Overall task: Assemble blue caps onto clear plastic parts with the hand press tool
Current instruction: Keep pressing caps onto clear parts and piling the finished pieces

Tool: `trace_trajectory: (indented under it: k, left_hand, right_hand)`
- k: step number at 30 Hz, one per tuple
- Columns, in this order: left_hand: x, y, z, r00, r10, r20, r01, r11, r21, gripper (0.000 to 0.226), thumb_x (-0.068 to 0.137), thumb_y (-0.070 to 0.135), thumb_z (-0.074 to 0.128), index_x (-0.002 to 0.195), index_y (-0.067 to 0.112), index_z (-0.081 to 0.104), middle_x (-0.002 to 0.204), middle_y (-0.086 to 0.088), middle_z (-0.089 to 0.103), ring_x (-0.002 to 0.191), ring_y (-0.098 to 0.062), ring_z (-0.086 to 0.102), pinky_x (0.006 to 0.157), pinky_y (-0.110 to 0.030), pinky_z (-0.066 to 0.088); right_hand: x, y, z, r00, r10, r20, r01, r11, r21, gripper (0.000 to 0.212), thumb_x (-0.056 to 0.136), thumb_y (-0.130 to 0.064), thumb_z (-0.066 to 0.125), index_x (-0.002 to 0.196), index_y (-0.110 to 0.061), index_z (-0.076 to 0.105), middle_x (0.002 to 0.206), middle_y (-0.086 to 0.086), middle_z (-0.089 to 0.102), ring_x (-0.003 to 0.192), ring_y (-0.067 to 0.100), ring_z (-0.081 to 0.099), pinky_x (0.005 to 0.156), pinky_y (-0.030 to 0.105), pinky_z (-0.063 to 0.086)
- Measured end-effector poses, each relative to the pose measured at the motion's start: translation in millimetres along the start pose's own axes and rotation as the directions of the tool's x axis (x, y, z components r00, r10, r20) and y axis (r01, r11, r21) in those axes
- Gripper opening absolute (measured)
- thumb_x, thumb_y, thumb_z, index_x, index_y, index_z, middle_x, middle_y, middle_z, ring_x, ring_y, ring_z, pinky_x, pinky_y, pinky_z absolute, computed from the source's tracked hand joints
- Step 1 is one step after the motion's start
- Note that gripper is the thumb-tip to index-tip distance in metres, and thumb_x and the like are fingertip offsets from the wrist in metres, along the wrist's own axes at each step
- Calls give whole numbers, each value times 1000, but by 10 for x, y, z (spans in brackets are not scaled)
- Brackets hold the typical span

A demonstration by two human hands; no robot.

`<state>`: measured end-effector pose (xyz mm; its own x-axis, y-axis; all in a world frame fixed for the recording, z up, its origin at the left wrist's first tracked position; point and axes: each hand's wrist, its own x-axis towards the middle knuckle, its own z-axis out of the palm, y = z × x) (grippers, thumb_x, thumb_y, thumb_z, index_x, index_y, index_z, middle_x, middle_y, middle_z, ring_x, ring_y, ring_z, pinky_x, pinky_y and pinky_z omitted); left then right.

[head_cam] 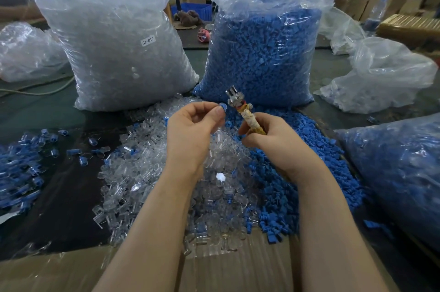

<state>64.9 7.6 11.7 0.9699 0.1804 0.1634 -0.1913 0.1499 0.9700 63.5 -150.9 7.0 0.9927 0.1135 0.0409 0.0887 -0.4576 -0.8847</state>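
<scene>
- The left hand is raised over the heap of clear plastic parts, its fingers pinching 1 blue cap.
- The right hand has its fingers curled round the wrapped handle of the hand press tool, whose metal head points up, just beside the cap.
- Loose blue caps lie on the worktop right of the clear heap.
- 2 big bags stand behind: clear parts and blue caps.

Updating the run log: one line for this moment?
left hand: pinches cap | right hand: grips tool | cap beside tool head, not seated
</scene>
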Motion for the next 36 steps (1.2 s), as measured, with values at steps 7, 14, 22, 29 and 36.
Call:
trace_trajectory:
  k: [7,14,22,29,36]
  left_hand:
    - [39,-9,-43,1000,-4,-2,4,999,-52,10,88,3,67,83,12,67,64,8,70,64,-4,66,64,-15,51]
    - [46,-1,-58,999,-31,14,32,996,-78,8,89,4,66,86,10,68,68,6,71,65,-4,66,64,-14,51]
    - [58,-1,-89,999,-48,15,49,994,-101,8,89,3,66,86,11,68,70,5,71,66,-5,67,65,-15,52]
    - [71,-24,-103,999,-42,2,42,996,-74,8,89,4,67,86,11,68,69,6,71,66,-5,66,65,-15,52]
    - [88,-16,-145,987,-121,-107,106,985,-140,5,87,7,69,88,12,68,73,3,74,68,-6,69,66,-16,55]
  right_hand:
    - [-7,-18,27,993,-1,116,4,1000,-19,27,67,-25,61,91,-13,60,79,4,54,71,20,49,69,37,40]
    - [-16,1,5,984,-38,171,48,997,-57,12,83,-4,61,91,-13,58,73,-4,51,59,8,42,55,23,35]
    - [-19,-12,61,990,-55,131,67,993,-92,6,81,-2,55,85,-5,53,68,5,45,57,14,37,56,31,31]
    - [-10,-33,101,991,-33,130,45,995,-94,21,82,-3,52,70,-19,46,64,3,41,55,14,33,57,34,29]
    - [27,-1,91,998,5,59,6,982,-189,2,79,-15,56,79,-15,55,65,0,51,56,16,43,56,34,36]
